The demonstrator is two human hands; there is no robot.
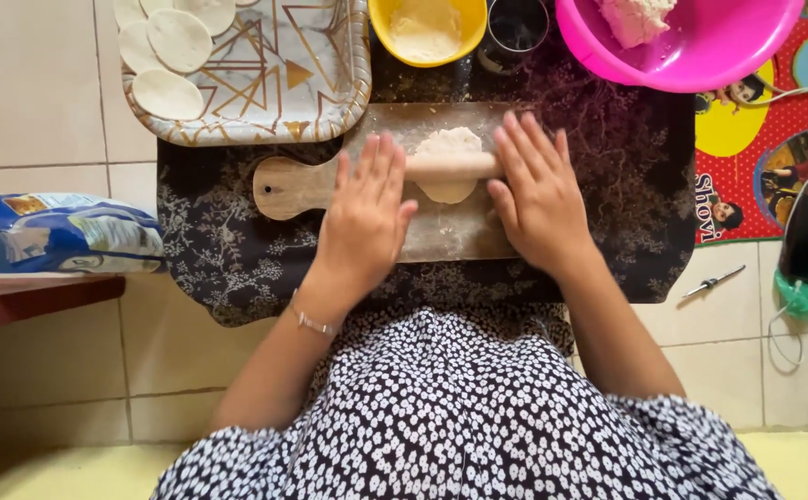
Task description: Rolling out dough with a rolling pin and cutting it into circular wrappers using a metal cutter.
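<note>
hands 2 | rolling pin 1 | bowls 2 | rolled discs on tray 5

A dark dress with small white floral print is worn; a thin silver bracelet is seen at the left wrist; both forearms are bare.

- wooden board sits on a floor mat, handle pointing left
- dough round on the board, rolling pin lying across it
- left hand and right hand flat on the pin's two ends
- tray of rolled discs behind-left
- bowl, cup, big basin behind
- bag off to the left
</note>
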